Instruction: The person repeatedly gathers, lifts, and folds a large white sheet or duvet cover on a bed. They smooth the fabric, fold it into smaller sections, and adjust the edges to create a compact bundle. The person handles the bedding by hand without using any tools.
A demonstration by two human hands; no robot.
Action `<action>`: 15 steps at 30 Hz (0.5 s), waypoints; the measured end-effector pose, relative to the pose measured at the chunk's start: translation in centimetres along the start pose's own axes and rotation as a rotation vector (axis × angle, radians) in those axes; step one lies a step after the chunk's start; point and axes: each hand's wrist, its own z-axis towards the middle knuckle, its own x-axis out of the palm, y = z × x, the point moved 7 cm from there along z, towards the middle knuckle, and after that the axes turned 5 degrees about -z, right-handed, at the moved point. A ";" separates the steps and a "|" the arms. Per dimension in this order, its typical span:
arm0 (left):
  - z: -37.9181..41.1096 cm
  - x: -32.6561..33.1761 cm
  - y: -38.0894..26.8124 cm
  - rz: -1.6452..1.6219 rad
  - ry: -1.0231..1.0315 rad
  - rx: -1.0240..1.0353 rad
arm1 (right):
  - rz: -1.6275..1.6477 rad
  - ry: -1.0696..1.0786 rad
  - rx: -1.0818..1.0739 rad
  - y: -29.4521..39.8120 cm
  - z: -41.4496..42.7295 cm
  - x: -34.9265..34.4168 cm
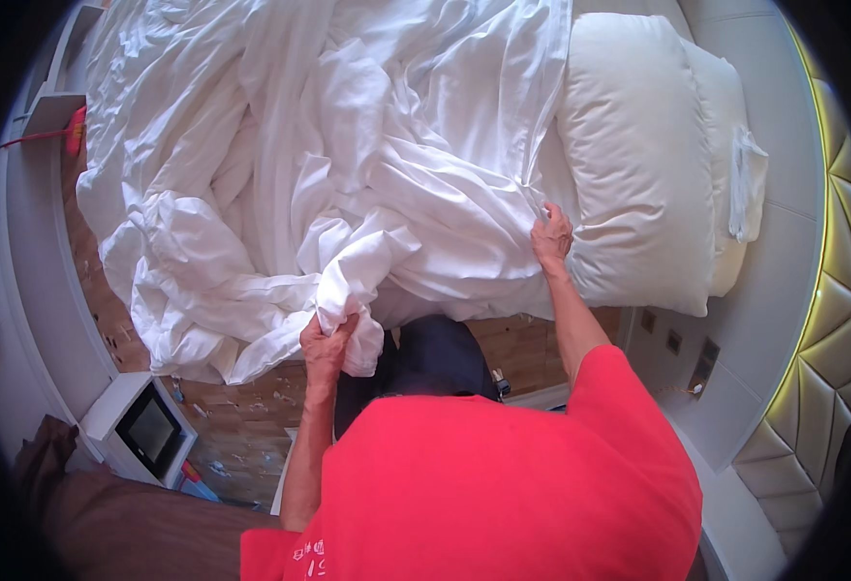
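Observation:
A rumpled white duvet cover or sheet (461,174) lies in heavy folds over the bed in front of me. My left hand (326,345) grips a bunched part of this linen at the bed's near side, with the thumb over the cloth. Beside the pillows, my right hand (552,236) holds the linen's edge near the head end, its fingers partly hidden by folds. A plump white pillow (636,160) lies just right of that hand. A second pillow (727,174) shows partly beneath it.
A padded headboard (832,305) with a lit gold strip stands at right. Wall sockets (705,359) sit low beside the bed. Scraps litter the wooden floor (251,407). At lower left are a white cabinet (135,428) with a dark front panel and a brown-covered surface (142,526).

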 end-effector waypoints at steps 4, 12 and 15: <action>-0.1 -0.3 0.3 -0.040 0.006 -0.014 | 0.067 0.048 -0.241 0.2 2.1 1.9; 0.0 -0.7 -0.1 -0.032 -0.016 0.002 | -0.212 0.334 -0.160 2.7 4.1 3.1; -0.1 -1.0 -0.1 -0.032 -0.028 0.001 | -0.197 0.395 -0.077 2.0 4.7 3.1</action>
